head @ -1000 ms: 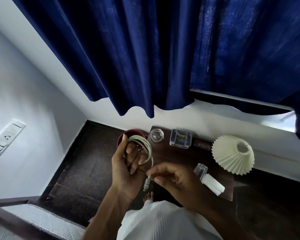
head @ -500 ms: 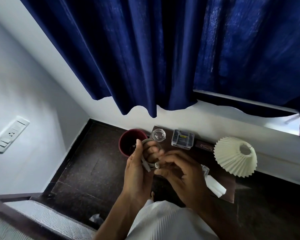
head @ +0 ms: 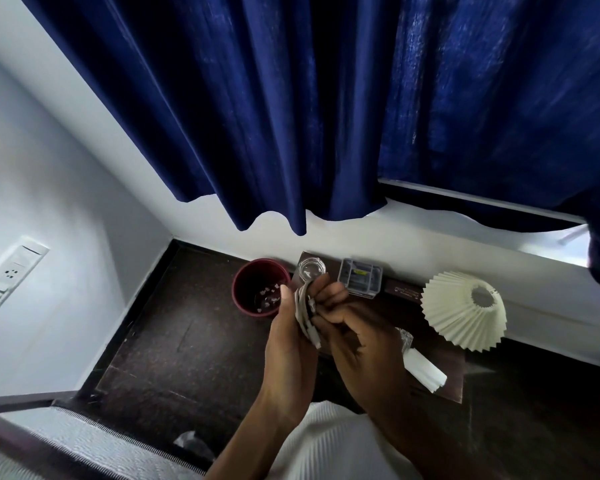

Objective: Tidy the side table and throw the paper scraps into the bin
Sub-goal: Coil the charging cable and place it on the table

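Note:
My left hand (head: 288, 341) and my right hand (head: 357, 337) together grip a coiled white cable (head: 305, 313), pressed between them above the front left of the dark side table (head: 444, 379). The cable's plug end sticks out below the fingers. A red bin (head: 246, 289) stands on the floor left of the table, with small paper scraps (head: 269, 296) lying in its bottom.
On the table stand a glass jar (head: 310, 270), a clear plastic box (head: 361, 277), a pleated cream lampshade (head: 465, 318) and a glass holding folded white paper (head: 423, 370). A blue curtain (head: 291, 116) hangs above. A bed edge (head: 32, 441) lies at lower left.
The cable coil was loose around my left fingers with the right hand pulling its end; both hands have since closed together on the coil and moved right, toward the table.

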`<state>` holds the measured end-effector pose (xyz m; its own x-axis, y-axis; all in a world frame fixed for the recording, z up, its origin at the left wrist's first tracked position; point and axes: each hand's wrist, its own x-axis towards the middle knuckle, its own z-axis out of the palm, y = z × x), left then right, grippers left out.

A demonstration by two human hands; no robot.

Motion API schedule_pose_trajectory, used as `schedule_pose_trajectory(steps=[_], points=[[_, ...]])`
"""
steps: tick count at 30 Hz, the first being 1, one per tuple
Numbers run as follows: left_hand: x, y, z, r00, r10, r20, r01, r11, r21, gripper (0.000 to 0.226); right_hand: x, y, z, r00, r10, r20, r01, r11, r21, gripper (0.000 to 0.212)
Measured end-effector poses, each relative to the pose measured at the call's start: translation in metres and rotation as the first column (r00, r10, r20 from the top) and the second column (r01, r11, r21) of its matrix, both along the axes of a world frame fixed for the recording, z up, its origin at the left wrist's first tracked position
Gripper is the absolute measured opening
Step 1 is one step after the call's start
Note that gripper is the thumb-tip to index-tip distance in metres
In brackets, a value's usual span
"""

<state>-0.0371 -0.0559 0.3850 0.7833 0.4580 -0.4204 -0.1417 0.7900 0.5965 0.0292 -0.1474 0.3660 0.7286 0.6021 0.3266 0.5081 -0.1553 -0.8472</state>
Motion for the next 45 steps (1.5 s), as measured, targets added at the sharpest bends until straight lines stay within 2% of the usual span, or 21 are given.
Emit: schedule_pose_trajectory(steps=[2,6,8,13,20,25,29,32,37,42,45], points=[[-0.001,0.003,-0.003,1.0,-0.017,0.009,0.017,0.999,-0.046,0.064,-0.001,-0.002,0.0,0.998,0.052,-0.02,-0.052,0.999,0.016,0.023],[-0.004,0.007,-0.005,0.999,-0.052,0.006,0.052,0.998,-0.017,0.047,-0.004,-0.005,-0.004,0.992,0.116,-0.051,-0.117,0.993,-0.026,0.038],[-0.004,0.009,-0.002,0.998,-0.064,-0.009,0.065,0.996,0.062,0.043,-0.003,-0.004,-0.006,0.997,0.069,-0.024,-0.07,0.996,-0.06,0.035],[-0.004,0.016,0.007,0.991,-0.135,-0.005,0.134,0.974,0.185,0.04,0.002,-0.004,-0.006,0.996,0.007,0.091,-0.008,1.0,0.012,0.016],[-0.007,0.025,0.002,0.993,-0.112,-0.042,0.119,0.964,0.238,0.043,0.004,-0.006,-0.001,0.983,0.105,-0.148,-0.093,0.992,0.081,0.018],[-0.007,0.019,-0.002,0.994,-0.112,-0.011,0.112,0.972,0.207,0.031,0.0,-0.004,-0.003,0.985,0.068,-0.161,-0.056,0.995,0.078,0.021],[-0.002,0.011,0.0,0.996,-0.084,-0.035,0.089,0.981,0.171,0.041,-0.002,-0.001,-0.004,1.0,-0.005,0.021,0.005,1.0,-0.015,0.021],[0.0,0.003,-0.002,0.995,-0.031,-0.093,0.051,0.975,0.218,0.04,-0.001,-0.001,-0.008,0.985,-0.02,0.17,0.035,0.996,-0.081,0.024],[-0.002,0.0,-0.002,0.974,0.102,-0.203,-0.04,0.956,0.29,0.042,0.003,-0.003,-0.011,0.947,-0.042,0.318,0.083,0.99,-0.116,0.027],[-0.013,0.005,-0.006,0.954,0.141,-0.265,-0.049,0.944,0.326,0.038,-0.001,-0.002,-0.018,0.872,-0.065,0.486,0.17,0.97,-0.175,0.028],[-0.022,0.013,-0.009,0.957,0.096,-0.275,0.017,0.924,0.381,0.033,-0.004,-0.001,-0.024,0.802,-0.008,0.597,0.183,0.955,-0.233,0.02]])
